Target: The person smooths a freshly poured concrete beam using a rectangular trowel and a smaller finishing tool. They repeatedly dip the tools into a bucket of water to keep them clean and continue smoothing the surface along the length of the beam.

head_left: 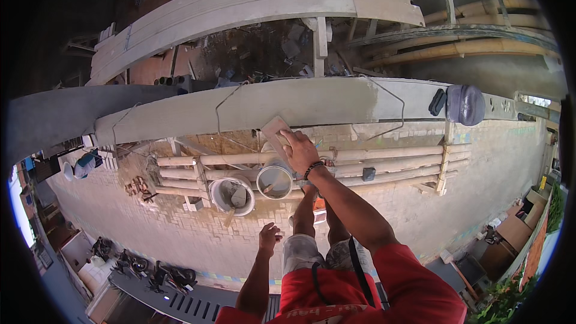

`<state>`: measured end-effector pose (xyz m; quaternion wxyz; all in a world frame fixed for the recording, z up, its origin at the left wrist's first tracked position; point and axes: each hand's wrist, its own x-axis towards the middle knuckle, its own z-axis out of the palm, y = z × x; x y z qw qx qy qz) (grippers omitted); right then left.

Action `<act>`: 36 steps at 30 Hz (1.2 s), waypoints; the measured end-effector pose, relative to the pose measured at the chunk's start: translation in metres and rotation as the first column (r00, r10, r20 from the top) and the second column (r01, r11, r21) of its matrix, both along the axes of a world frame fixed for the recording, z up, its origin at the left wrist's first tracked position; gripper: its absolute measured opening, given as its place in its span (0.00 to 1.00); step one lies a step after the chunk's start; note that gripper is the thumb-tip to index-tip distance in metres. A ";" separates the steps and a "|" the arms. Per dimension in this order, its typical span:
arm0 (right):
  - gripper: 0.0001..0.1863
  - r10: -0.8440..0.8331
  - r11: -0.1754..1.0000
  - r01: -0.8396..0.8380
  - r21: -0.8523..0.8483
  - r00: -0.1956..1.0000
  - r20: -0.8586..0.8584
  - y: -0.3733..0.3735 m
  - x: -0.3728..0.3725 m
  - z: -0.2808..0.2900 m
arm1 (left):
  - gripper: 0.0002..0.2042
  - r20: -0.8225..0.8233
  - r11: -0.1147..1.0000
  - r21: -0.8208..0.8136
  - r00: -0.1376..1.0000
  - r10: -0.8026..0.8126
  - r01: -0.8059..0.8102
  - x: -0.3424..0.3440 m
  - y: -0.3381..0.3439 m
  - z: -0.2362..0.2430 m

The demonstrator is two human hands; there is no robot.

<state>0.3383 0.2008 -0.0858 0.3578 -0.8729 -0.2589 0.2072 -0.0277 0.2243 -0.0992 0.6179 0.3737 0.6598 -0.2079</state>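
Note:
Out in front, my right hand [301, 151] is closed around a flat rectangular plastering float [276, 132]. Its blade rests at or very near the front face of a long grey plastered beam [300, 105]; whether it touches I cannot tell. My left hand [270, 237] hangs in the air lower down, fingers loosely bent and apart, with nothing in it. Below the float stands a pale bucket [258, 183] with greyish contents and something like a tool handle inside. To its left, a white bucket [251, 202] holds light mortar.
Bamboo poles [390, 168] form a platform under me, with a small dark block [368, 174] on them. Bent metal rods [218, 111] hook over the beam. A purple-grey container [465, 105] sits on its right end. Far below, motorbikes [171, 276] stand on paving.

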 end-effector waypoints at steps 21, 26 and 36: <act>0.24 -0.274 0.958 0.271 0.098 0.961 0.022 -0.028 0.023 0.024 | 0.21 0.057 0.992 0.025 0.991 0.125 -0.126 -0.008 -0.005 0.014; 0.24 -0.385 0.911 0.411 -0.039 0.880 0.279 -0.149 0.088 -0.005 | 0.21 0.079 0.993 -0.003 0.990 0.117 -0.117 -0.010 -0.016 0.004; 0.25 0.009 0.999 -0.006 -0.054 0.998 0.057 -0.022 0.032 0.004 | 0.20 -0.020 0.999 -0.015 0.999 0.035 -0.036 -0.004 -0.012 0.000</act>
